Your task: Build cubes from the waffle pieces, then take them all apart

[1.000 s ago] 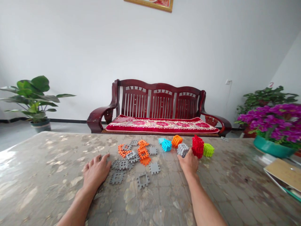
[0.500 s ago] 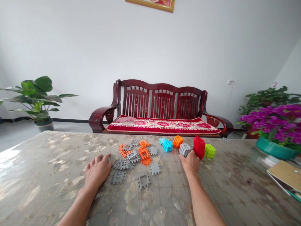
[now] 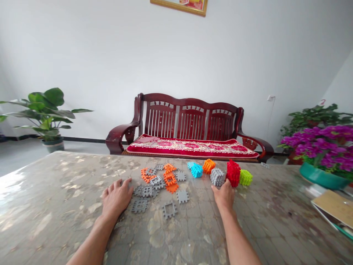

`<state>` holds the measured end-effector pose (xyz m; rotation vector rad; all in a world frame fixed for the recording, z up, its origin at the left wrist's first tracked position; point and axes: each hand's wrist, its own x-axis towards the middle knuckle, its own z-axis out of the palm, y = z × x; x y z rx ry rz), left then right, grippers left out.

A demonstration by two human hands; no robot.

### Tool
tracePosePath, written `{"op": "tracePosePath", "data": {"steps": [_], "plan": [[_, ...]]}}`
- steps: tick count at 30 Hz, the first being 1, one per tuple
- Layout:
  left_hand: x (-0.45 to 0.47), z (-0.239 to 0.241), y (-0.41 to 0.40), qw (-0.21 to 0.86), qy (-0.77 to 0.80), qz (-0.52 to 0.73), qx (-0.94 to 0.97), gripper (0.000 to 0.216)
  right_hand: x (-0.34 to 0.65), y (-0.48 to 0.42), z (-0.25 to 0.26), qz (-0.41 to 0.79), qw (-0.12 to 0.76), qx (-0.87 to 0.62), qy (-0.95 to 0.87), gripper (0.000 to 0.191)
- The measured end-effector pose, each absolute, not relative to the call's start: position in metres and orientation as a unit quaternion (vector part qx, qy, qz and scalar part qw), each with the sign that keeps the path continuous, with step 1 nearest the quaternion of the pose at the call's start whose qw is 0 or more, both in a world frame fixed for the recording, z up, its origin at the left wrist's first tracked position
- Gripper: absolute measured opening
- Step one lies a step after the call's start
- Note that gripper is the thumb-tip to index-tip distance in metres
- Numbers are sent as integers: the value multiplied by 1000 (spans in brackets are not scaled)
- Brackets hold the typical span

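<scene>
Head camera: near the far edge of the table (image 3: pixel 68 206) sits a grey stack (image 3: pixel 217 177), likely light, stiff and best pinched across opposite sides, the right hand (image 3: pixel 224 195) just before it, grip unclear, the left hand (image 3: pixel 117 194) lying flat, fingers loose.

And we're looking from the wearer's head, out over the table (image 3: pixel 55 213), forward and down; left hand (image 3: pixel 117 195) and right hand (image 3: pixel 224 195) sit close, low in view, sofa (image 3: pixel 191 123) square ahead beyond the far edge, wall (image 3: pixel 193 48) farthest off.
</scene>
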<state>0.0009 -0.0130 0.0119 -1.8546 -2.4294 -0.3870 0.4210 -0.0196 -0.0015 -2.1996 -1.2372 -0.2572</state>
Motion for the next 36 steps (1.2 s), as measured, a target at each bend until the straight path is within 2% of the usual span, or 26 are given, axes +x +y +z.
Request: {"op": "tracePosePath", "data": {"steps": [3,7,9,16,25,36], "plan": [[1,11,-13,32,-788,-126,-602,50,422,-26,-8,-118,325,-813,-468,63],[0,10,-13,35,-787,-129,-602,50,417,-36,-14,-150,366,-782,-481,34],[0,10,-13,38,-786,-132,-602,50,409,-39,-16,-145,365,-765,-510,27],[1,14,-15,32,-788,-127,-601,50,373,-25,-12,-86,299,-671,-673,24],[3,18,-17,25,-793,-113,-598,50,362,-2,3,-83,179,-688,-699,18],[1,12,-15,35,-788,-132,-600,49,365,16,5,-85,174,-677,-710,21]]}}
